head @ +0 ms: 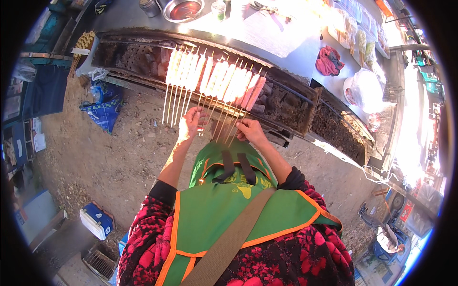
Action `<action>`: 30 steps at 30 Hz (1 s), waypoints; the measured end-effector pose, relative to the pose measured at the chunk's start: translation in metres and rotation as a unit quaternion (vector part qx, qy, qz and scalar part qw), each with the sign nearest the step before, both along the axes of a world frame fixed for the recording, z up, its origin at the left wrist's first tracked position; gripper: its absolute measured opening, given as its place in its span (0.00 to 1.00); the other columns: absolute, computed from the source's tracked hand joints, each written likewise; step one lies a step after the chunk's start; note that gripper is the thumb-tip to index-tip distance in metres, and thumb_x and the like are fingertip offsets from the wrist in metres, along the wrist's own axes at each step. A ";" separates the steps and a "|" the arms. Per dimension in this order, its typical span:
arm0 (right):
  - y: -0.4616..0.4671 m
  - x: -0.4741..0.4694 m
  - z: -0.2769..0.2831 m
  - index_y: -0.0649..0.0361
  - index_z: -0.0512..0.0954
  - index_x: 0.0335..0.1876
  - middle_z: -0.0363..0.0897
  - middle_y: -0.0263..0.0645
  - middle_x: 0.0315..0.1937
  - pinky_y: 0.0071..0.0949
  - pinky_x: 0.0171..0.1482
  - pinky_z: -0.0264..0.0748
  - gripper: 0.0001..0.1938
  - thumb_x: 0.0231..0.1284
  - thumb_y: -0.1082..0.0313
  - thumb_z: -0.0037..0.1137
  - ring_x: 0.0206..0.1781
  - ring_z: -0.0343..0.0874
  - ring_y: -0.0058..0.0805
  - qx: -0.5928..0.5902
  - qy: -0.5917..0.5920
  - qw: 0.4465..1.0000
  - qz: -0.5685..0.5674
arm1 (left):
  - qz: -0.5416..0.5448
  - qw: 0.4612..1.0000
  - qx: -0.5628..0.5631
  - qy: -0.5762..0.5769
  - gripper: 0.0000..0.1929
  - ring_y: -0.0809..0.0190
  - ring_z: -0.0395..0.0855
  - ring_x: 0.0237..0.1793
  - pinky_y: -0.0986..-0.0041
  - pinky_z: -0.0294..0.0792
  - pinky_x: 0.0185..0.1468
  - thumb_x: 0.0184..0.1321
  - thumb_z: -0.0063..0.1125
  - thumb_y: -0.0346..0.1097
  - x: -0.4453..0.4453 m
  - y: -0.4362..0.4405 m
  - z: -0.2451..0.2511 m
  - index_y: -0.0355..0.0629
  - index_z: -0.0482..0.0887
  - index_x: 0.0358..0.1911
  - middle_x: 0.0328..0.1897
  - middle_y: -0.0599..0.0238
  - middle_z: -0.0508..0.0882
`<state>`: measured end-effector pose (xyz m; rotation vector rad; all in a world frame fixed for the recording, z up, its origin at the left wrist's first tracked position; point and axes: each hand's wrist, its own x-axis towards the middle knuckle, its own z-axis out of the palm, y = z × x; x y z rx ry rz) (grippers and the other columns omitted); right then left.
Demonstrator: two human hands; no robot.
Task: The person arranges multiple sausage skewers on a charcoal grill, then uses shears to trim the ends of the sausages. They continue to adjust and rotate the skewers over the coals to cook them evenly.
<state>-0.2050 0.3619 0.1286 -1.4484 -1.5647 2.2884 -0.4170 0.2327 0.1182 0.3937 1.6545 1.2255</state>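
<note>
A row of several meat skewers lies side by side across a long metal charcoal grill, pale and washed out by sunlight. Their wooden sticks point toward me over the grill's near edge. My left hand is at the sticks near the middle of the row, its thumb and fingers closed around stick ends. With thumb and forefinger, my right hand pinches a stick toward the right end. Grey charcoal shows below and right of the meat. The left-hand sticks rest untouched.
Behind the grill, a metal counter carries a steel bowl of red sauce, a shaker and tongs. Red cloth and a white bucket stand right. Uncooked skewers lie left; a blue cooler sits behind me.
</note>
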 end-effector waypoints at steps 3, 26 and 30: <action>0.000 0.000 0.001 0.66 0.75 0.30 0.78 0.37 0.24 0.23 0.26 0.77 0.14 0.62 0.61 0.51 0.23 0.78 0.22 0.002 0.002 1.000 0.003 | -0.012 1.000 -0.003 0.010 0.15 0.63 0.85 0.34 0.79 0.74 0.30 0.70 0.36 0.37 -0.002 -0.003 -0.004 0.39 0.68 0.56 0.47 0.57 0.83; 0.005 0.002 0.003 0.68 0.77 0.40 0.78 0.37 0.25 0.23 0.27 0.77 0.13 0.62 0.63 0.51 0.24 0.78 0.22 0.001 -0.003 1.000 0.015 | -0.027 0.990 -0.043 0.133 0.13 0.68 0.83 0.27 0.79 0.73 0.27 0.69 0.38 0.34 0.005 0.004 0.020 0.38 0.73 0.51 0.36 0.58 0.83; 0.007 0.002 0.005 0.69 0.76 0.43 0.78 0.37 0.25 0.22 0.26 0.76 0.14 0.62 0.64 0.51 0.23 0.77 0.21 -0.009 -0.007 1.000 0.021 | -0.027 0.993 -0.033 0.112 0.13 0.71 0.82 0.27 0.80 0.72 0.26 0.69 0.38 0.35 0.007 0.006 0.015 0.38 0.72 0.51 0.37 0.58 0.83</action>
